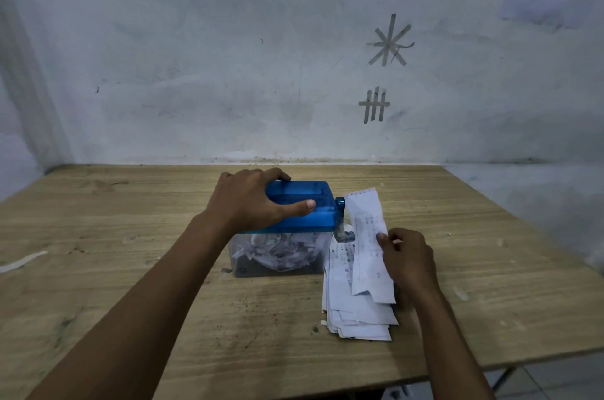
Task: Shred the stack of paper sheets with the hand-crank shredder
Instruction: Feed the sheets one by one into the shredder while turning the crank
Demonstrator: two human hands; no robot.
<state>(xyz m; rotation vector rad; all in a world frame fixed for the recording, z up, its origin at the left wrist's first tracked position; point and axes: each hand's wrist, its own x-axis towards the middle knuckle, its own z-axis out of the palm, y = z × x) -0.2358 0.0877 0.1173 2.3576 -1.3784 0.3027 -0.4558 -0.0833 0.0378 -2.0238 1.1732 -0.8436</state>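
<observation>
White sheet [366,226], lengthwise in right hand [408,259], points away

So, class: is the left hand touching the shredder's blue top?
Touching. The head view shows the left hand gripping the blue top, thumb lying across it.

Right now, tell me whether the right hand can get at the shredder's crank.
Probably not yet: the right hand pinches a paper sheet, which stands between it and the crank. Nothing else blocks the way.
</observation>
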